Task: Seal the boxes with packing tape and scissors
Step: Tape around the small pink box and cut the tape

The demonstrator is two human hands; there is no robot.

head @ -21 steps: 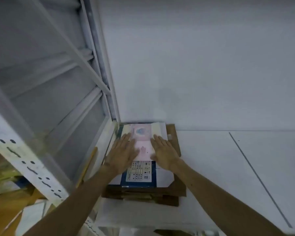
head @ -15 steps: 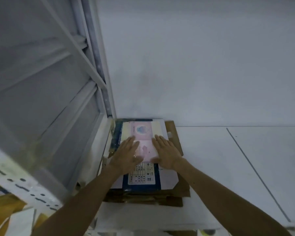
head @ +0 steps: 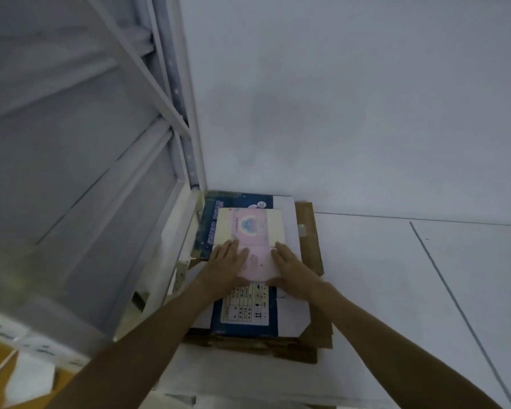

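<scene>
A flat pink and cream carton point(head: 250, 231) lies on top of a stack of flattened cartons by the wall. Under it sits a blue and white flattened carton point(head: 245, 317), and brown cardboard point(head: 310, 255) lies below that. My left hand point(head: 226, 262) rests flat on the left side of the pink carton, fingers straight. My right hand point(head: 291, 265) lies flat on its right side, fingers straight. No tape or scissors are in view.
A white metal shelving frame point(head: 171, 93) stands close on the left, touching the stack's left edge. A white wall rises behind the stack. White floor point(head: 396, 276) with a thin dark seam spreads to the right. Yellow and white packaging point(head: 18, 373) lies at bottom left.
The view has tilted down and the stack now shows more fully. Both hands have slid slightly toward me on the pink carton and stay flat on it.
</scene>
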